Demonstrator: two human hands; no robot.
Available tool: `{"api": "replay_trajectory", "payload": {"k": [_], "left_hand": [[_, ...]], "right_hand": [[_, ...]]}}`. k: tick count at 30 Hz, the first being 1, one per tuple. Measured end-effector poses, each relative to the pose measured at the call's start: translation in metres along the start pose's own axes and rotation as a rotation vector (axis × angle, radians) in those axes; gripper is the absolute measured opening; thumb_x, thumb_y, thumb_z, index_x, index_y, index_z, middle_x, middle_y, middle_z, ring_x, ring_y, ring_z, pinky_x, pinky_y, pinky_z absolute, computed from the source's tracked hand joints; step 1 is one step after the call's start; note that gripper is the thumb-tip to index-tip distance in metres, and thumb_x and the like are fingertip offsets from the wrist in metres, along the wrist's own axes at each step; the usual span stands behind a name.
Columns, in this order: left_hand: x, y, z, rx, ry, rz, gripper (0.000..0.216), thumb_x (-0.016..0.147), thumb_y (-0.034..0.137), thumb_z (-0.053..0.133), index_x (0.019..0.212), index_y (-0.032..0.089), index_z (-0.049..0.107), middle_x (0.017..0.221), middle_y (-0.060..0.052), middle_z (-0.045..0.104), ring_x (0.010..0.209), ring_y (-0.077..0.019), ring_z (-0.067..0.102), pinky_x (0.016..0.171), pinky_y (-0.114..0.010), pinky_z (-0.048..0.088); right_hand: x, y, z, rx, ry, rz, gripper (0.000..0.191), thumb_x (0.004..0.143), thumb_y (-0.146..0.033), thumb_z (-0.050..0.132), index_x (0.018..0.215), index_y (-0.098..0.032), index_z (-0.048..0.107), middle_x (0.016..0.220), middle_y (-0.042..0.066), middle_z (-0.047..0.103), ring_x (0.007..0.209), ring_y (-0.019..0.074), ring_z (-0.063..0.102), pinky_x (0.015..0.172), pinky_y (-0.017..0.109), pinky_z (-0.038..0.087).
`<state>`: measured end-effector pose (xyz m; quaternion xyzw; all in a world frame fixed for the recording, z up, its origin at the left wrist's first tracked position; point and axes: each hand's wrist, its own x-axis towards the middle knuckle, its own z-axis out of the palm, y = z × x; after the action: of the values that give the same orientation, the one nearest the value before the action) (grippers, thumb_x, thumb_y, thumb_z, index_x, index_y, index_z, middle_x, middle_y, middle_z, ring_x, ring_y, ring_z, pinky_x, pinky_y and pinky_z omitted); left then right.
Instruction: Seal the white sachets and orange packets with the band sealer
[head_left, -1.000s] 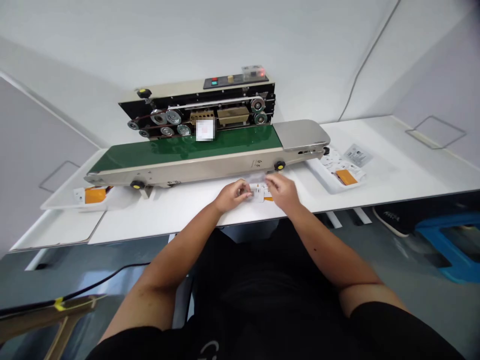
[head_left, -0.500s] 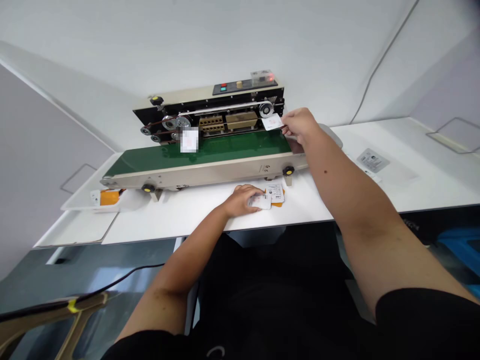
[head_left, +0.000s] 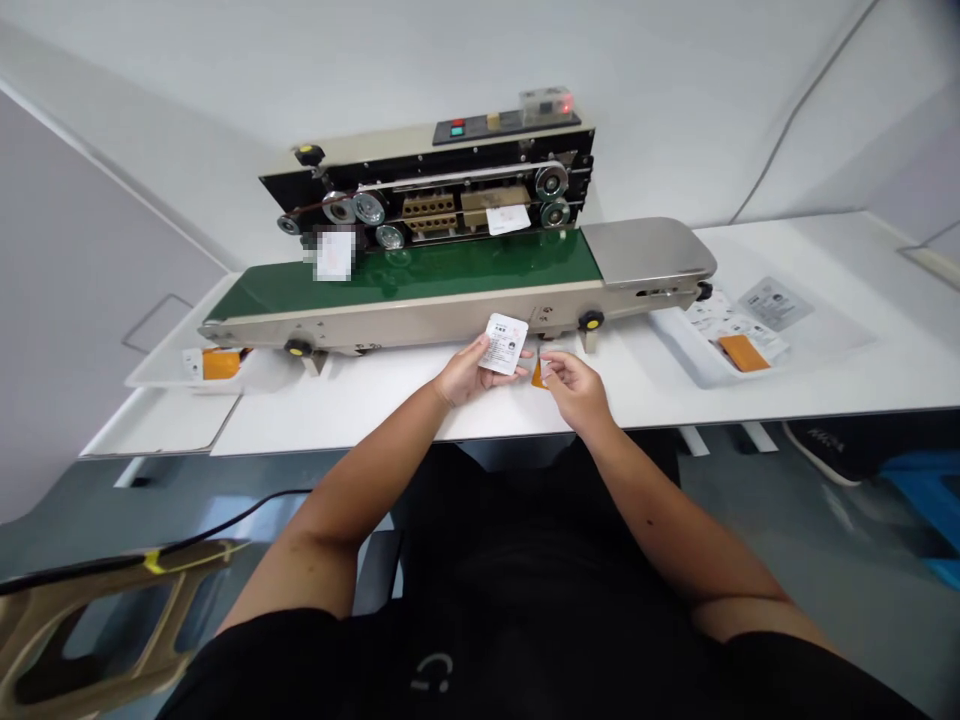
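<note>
My left hand (head_left: 466, 374) holds a white printed sachet (head_left: 504, 343) up, thumb on its left edge, in front of the band sealer's (head_left: 420, 318) base. Just to its right, my right hand (head_left: 574, 388) is closed, fingertips pinching a small white sachet corner (head_left: 545, 368) low over the table. An orange sachet (head_left: 537, 378) shows beside those fingers, partly hidden. One white sachet (head_left: 508, 219) sits in the sealer's band, hanging above the green conveyor belt (head_left: 465, 265). Farther left, a second white sachet (head_left: 334, 256), partly blurred out, is at the rollers.
A clear bin (head_left: 694, 355) with white and orange sachets stands right of the sealer, a grey printed sachet (head_left: 775, 303) by it. At the left end, another bin (head_left: 161, 370) holds orange and white sachets. The table's front edge (head_left: 360, 447) runs close to my body.
My right hand has let go of the white sachet at the sealer and come down beside my left. That sachet has travelled left, as has the other. My left hand has raised its sachet.
</note>
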<state>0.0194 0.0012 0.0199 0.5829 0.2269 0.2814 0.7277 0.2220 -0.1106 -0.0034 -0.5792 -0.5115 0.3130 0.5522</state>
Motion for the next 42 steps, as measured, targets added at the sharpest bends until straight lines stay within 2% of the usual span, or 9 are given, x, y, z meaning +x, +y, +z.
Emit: {"api": "replay_trajectory", "payload": {"k": [6,10,14,22,26,30,33,37,42], "left_hand": [[0.001,-0.014,0.003,0.175,0.041,0.056,0.067,0.097,0.068,0.065,0.140,0.020,0.045,0.098,-0.011,0.077,0.074,-0.0213,0.076,0.062,-0.030,0.057],[0.001,-0.020,0.004,0.429,0.040,0.239,0.066,0.093,0.065,0.073,0.135,0.018,0.053,0.112,-0.014,0.075,0.097,-0.0238,0.074,0.081,-0.034,0.060],[0.001,-0.017,0.005,0.769,0.002,0.334,0.067,0.094,0.064,0.070,0.141,0.018,0.054,0.129,-0.018,0.069,0.117,-0.0300,0.068,0.099,-0.045,0.058],[0.012,-0.017,0.017,1.385,-0.149,0.185,0.073,0.101,0.051,0.063,0.164,0.022,0.039,0.171,-0.013,0.039,0.163,-0.0365,0.028,0.133,-0.058,0.024],[0.010,-0.016,0.017,1.409,-0.133,0.208,0.059,0.105,0.045,0.057,0.160,0.025,0.047,0.164,-0.010,0.051,0.158,-0.0309,0.041,0.134,-0.057,0.023],[0.005,-0.010,0.019,1.451,-0.217,0.248,0.063,0.106,0.051,0.056,0.165,0.032,0.041,0.173,-0.007,0.037,0.162,-0.0317,0.033,0.134,-0.058,0.018],[0.004,-0.008,0.021,1.483,-0.313,0.257,0.061,0.109,0.053,0.049,0.167,0.036,0.036,0.173,-0.005,0.037,0.165,-0.0328,0.023,0.133,-0.061,0.013],[0.003,-0.010,0.023,1.493,-0.269,0.350,0.065,0.107,0.059,0.050,0.163,0.027,0.045,0.159,-0.012,0.056,0.154,-0.0369,0.041,0.131,-0.063,0.018],[0.004,-0.017,0.025,1.478,-0.206,0.508,0.072,0.100,0.063,0.061,0.156,0.018,0.053,0.152,-0.020,0.059,0.145,-0.0387,0.050,0.125,-0.058,0.035]], "right_hand": [[0.009,-0.001,0.007,-0.066,-0.165,-0.039,0.038,0.091,-0.044,0.067,0.122,-0.024,0.073,0.102,0.005,0.076,0.083,0.0199,0.069,0.083,0.038,0.058],[0.008,-0.016,0.006,-0.186,-0.105,-0.204,0.018,0.093,-0.036,0.061,0.091,-0.024,0.074,0.095,0.006,0.075,0.089,0.0231,0.069,0.084,0.038,0.056],[0.027,-0.038,-0.016,-0.122,-0.049,-0.218,0.019,0.096,-0.040,0.062,0.092,-0.024,0.072,0.091,0.005,0.076,0.085,0.0219,0.071,0.075,0.034,0.057],[0.169,-0.097,-0.093,0.059,0.275,-0.087,0.019,0.090,-0.028,0.071,0.106,-0.017,0.071,0.074,0.003,0.068,0.060,0.0130,0.065,0.054,0.025,0.056],[0.224,-0.102,-0.086,0.048,0.261,0.113,0.009,0.083,-0.008,0.070,0.090,-0.013,0.070,0.065,0.004,0.065,0.054,0.0135,0.062,0.053,0.029,0.058],[0.251,-0.101,-0.065,0.092,0.186,0.156,0.010,0.082,-0.008,0.072,0.088,-0.015,0.069,0.063,0.002,0.062,0.056,0.0154,0.063,0.058,0.035,0.060],[0.237,-0.103,-0.061,-0.039,0.227,-0.016,0.007,0.086,-0.017,0.073,0.092,-0.015,0.071,0.075,0.006,0.067,0.071,0.0194,0.069,0.071,0.042,0.063],[0.154,-0.097,-0.056,-0.251,0.342,-0.404,0.020,0.097,-0.030,0.060,0.108,-0.019,0.074,0.105,0.008,0.074,0.099,0.0223,0.070,0.093,0.043,0.060],[0.031,-0.046,-0.026,-0.243,0.075,-0.335,0.022,0.096,-0.034,0.059,0.105,-0.023,0.077,0.104,0.008,0.077,0.090,0.0219,0.070,0.074,0.034,0.058]]}}
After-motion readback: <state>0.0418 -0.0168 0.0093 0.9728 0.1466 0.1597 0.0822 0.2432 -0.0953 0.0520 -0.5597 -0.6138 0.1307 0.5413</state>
